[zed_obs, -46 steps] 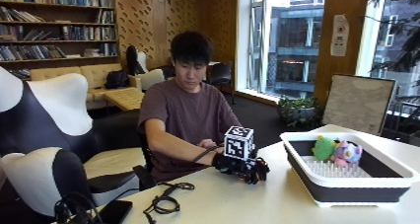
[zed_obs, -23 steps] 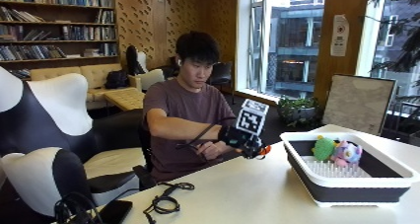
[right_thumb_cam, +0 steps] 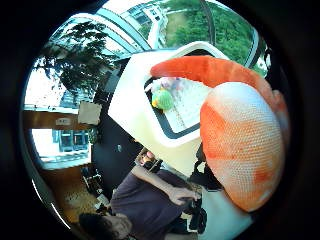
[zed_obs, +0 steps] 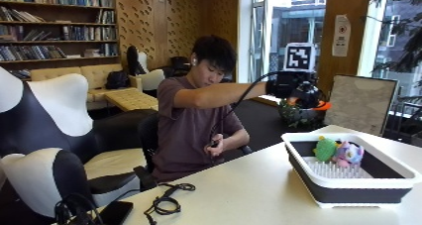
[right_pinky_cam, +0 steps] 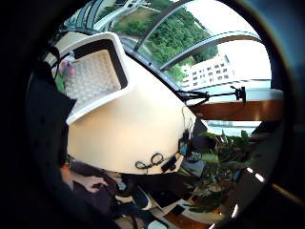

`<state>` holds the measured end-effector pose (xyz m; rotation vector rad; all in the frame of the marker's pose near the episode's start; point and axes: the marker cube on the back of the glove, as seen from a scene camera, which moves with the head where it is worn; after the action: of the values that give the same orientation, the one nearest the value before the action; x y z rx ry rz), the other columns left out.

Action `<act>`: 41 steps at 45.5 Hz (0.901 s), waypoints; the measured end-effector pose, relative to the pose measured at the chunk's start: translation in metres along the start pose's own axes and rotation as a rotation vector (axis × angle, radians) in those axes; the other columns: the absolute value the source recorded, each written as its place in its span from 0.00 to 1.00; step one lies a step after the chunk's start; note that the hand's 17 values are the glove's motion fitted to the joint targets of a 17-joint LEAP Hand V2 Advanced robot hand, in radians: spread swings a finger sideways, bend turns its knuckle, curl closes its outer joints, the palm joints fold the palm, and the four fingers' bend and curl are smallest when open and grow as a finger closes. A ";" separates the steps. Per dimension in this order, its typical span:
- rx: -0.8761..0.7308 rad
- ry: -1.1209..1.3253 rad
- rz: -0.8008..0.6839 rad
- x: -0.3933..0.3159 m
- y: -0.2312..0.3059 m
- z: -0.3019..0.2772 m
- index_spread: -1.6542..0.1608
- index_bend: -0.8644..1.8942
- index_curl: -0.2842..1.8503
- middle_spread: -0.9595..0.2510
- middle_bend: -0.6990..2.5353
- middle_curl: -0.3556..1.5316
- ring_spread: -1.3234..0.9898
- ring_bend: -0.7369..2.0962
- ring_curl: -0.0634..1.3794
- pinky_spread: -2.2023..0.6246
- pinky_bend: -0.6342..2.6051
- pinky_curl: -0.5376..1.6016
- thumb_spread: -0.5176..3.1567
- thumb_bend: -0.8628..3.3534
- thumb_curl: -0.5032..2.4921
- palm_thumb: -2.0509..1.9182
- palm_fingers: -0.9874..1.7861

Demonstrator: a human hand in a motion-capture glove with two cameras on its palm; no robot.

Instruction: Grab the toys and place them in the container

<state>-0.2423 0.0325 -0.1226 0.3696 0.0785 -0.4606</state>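
My gloved right hand (zed_obs: 298, 89) is raised high above the table, short of the near end of the container (zed_obs: 349, 179). It grips an orange plush toy (zed_obs: 319, 106), which fills much of the thumb side palm view as an orange and white toy (right_thumb_cam: 240, 140). The container is a dark bin with a white rim (right_thumb_cam: 131, 95) and a ribbed floor. A green toy (zed_obs: 324, 148) and a pink and purple toy (zed_obs: 348, 153) lie at its far end. The same green toy (right_thumb_cam: 162, 99) shows in the thumb side palm view. The container (right_pinky_cam: 95, 76) lies below the hand in the little finger side palm view.
A black cable coil (zed_obs: 165, 201) and a dark phone (zed_obs: 113, 212) lie near the table's left edge. The person's bare left hand (zed_obs: 217, 144) is held at the chest, below the table edge. A black and white chair (zed_obs: 46, 150) stands at the left.
My hand has lifted the orange toy from the tabletop, up and to the right toward the container.
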 end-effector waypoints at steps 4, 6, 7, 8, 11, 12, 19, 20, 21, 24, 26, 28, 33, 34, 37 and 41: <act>-0.006 0.045 -0.051 -0.010 -0.029 0.016 0.75 0.55 0.29 0.41 0.40 0.60 0.40 0.88 0.58 0.62 0.67 0.59 0.44 0.24 0.37 0.67 0.53; -0.012 0.047 -0.041 -0.018 -0.041 0.026 0.76 0.55 0.30 0.39 0.49 0.66 0.41 0.86 0.58 0.62 0.65 0.60 0.43 0.23 0.37 0.67 0.60; -0.017 0.048 -0.051 -0.021 -0.046 0.031 0.75 0.55 0.29 0.39 0.49 0.66 0.41 0.86 0.57 0.62 0.65 0.59 0.43 0.23 0.37 0.67 0.60; -0.022 0.056 -0.074 -0.023 -0.050 0.037 0.75 0.54 0.29 0.39 0.50 0.66 0.41 0.86 0.57 0.62 0.65 0.59 0.43 0.23 0.37 0.67 0.60; -0.033 0.086 -0.053 -0.026 -0.062 0.053 0.75 0.54 0.30 0.38 0.51 0.68 0.41 0.86 0.57 0.62 0.65 0.59 0.42 0.23 0.38 0.66 0.59; -0.032 0.090 -0.027 -0.028 -0.067 0.057 0.75 0.54 0.31 0.38 0.51 0.69 0.41 0.86 0.57 0.62 0.64 0.60 0.42 0.22 0.38 0.66 0.59; 0.028 0.020 0.126 -0.042 -0.086 0.077 0.75 0.54 0.32 0.38 0.52 0.71 0.41 0.87 0.57 0.63 0.64 0.60 0.42 0.21 0.38 0.66 0.57; 0.017 0.001 0.156 -0.044 -0.087 0.079 0.75 0.54 0.33 0.38 0.52 0.71 0.41 0.87 0.57 0.63 0.64 0.60 0.42 0.21 0.38 0.66 0.57; -0.009 -0.017 0.166 -0.045 -0.087 0.081 0.76 0.52 0.32 0.38 0.51 0.70 0.42 0.86 0.57 0.63 0.64 0.60 0.43 0.21 0.38 0.65 0.54; -0.139 0.000 0.114 -0.042 -0.084 0.090 0.78 0.47 0.33 0.41 0.47 0.68 0.43 0.84 0.56 0.64 0.63 0.59 0.46 0.19 0.36 0.61 0.44; -0.200 0.002 0.088 -0.041 -0.081 0.094 0.80 0.44 0.32 0.50 0.37 0.63 0.45 0.74 0.52 0.67 0.63 0.59 0.46 0.18 0.35 0.58 0.20; -0.208 -0.087 0.096 -0.046 -0.081 0.091 0.81 0.42 0.31 0.60 0.32 0.60 0.49 0.63 0.47 0.70 0.63 0.57 0.46 0.18 0.33 0.55 0.09; -0.175 -0.043 0.105 -0.039 -0.078 0.087 0.82 0.36 0.28 0.73 0.25 0.53 0.54 0.49 0.36 0.75 0.59 0.53 0.46 0.19 0.31 0.51 0.14; -0.173 -0.032 0.120 -0.039 -0.077 0.087 0.82 0.35 0.28 0.75 0.24 0.52 0.54 0.48 0.35 0.75 0.59 0.53 0.46 0.19 0.31 0.50 0.15; -0.165 -0.048 0.148 -0.041 -0.075 0.084 0.83 0.34 0.27 0.79 0.23 0.49 0.56 0.45 0.31 0.77 0.57 0.51 0.46 0.19 0.30 0.50 0.17; -0.153 -0.119 0.123 -0.038 -0.071 0.077 0.83 0.34 0.26 0.83 0.23 0.45 0.58 0.42 0.29 0.78 0.55 0.49 0.46 0.19 0.29 0.50 0.19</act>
<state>-0.3089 -0.0381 -0.0685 0.1947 -0.0241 -0.3511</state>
